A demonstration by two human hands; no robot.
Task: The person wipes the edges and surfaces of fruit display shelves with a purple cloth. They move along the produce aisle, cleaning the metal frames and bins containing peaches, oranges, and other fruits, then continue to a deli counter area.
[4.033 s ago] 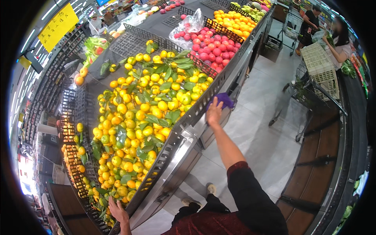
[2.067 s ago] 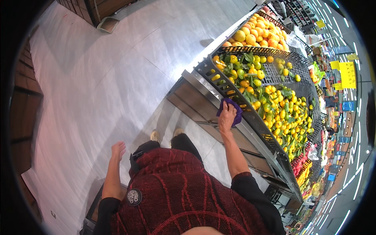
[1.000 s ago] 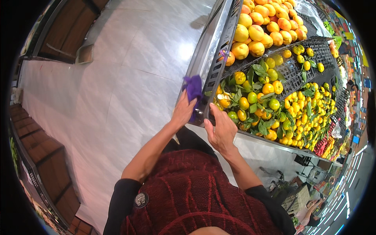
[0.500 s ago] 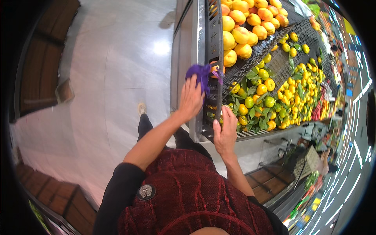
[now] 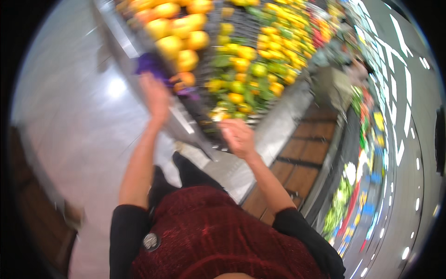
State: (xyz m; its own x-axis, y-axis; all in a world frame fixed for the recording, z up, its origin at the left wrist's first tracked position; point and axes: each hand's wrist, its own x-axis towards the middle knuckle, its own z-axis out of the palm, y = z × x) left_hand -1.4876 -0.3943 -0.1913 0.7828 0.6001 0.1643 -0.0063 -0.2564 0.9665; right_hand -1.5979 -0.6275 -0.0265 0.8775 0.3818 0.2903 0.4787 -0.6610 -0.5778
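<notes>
A bunched purple cloth lies over the side of a black crate, and my left hand is closed on it. Part of the cloth trails over the rim next to an orange fruit. By the crate's near corner is my right hand, its fingers bent and pointing left. A small pale patch shows just beyond those fingertips; blur hides what it is. Large yellow-orange fruits fill the left part of the display, and leafy small citrus lies to their right.
The stand's metal edge runs along my left arm. Brown wooden panels and another produce shelf are on the right. A beige crate stands beyond. Pale floor stretches on the left; a dark wooden unit stands there.
The whole view has turned and blurred, so the stand now slants to the upper left. My left hand stays on the purple cloth; my right hand has drawn slightly back from the rim.
</notes>
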